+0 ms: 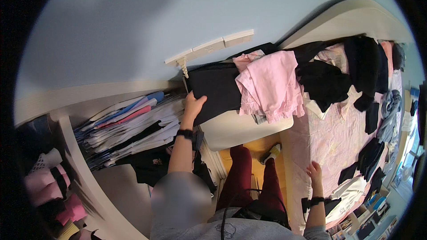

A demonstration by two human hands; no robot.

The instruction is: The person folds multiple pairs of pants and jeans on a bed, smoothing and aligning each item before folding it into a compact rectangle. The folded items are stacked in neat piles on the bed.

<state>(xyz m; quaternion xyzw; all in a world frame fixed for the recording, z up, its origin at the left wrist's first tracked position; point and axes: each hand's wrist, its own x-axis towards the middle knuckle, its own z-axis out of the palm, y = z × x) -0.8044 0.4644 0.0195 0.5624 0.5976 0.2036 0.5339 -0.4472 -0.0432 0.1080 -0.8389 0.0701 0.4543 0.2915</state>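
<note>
My left hand grips the left edge of a folded black garment, with the thumb on its front; the fingertips are hidden. That garment lies on a small pale table against the wall. Beside it, a pile of pink clothing with ruffled hems hangs slightly over the table's front edge. My right hand is free over the near side of the bed, its fingers loosely apart.
An open wardrobe on the left holds many hanging clothes. A plug sits in a wall socket strip behind the table. Black clothes and other garments cover parts of the bed. My legs stand between wardrobe and bed.
</note>
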